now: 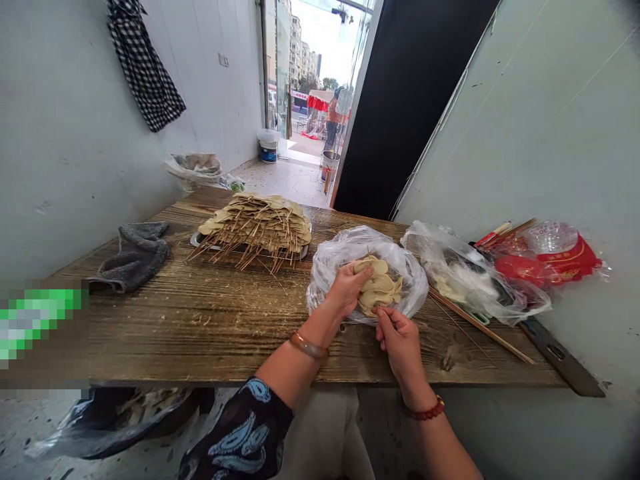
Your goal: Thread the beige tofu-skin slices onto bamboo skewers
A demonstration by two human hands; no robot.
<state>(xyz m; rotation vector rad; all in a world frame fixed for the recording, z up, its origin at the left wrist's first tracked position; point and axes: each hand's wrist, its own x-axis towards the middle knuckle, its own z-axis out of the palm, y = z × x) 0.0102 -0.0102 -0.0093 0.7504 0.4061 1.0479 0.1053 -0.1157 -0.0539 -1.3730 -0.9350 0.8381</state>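
Above an open clear plastic bag (327, 257), my left hand (347, 288) grips a bunch of thin, oval, pale yellow slices (379, 283). A thin tip pokes up at the top of these slices. My right hand (400, 337) is closed in a pinch at their lower edge, on what looks like the end of a wooden skewer (377, 307); most of the skewer is hidden. To the left, a metal tray (304, 252) bears a high pile of similar skewered slices (260, 220), with the sticks pointing toward me.
Loose skewers (483, 325) lie right of the bag, beside another plastic bag (480, 280), red packaging (550, 263) and a dark flat blade-like tool (563, 357). A grey cloth (137, 257) rests on the wooden table (210, 333) at left. Below the front edge is a lined bin (135, 420).
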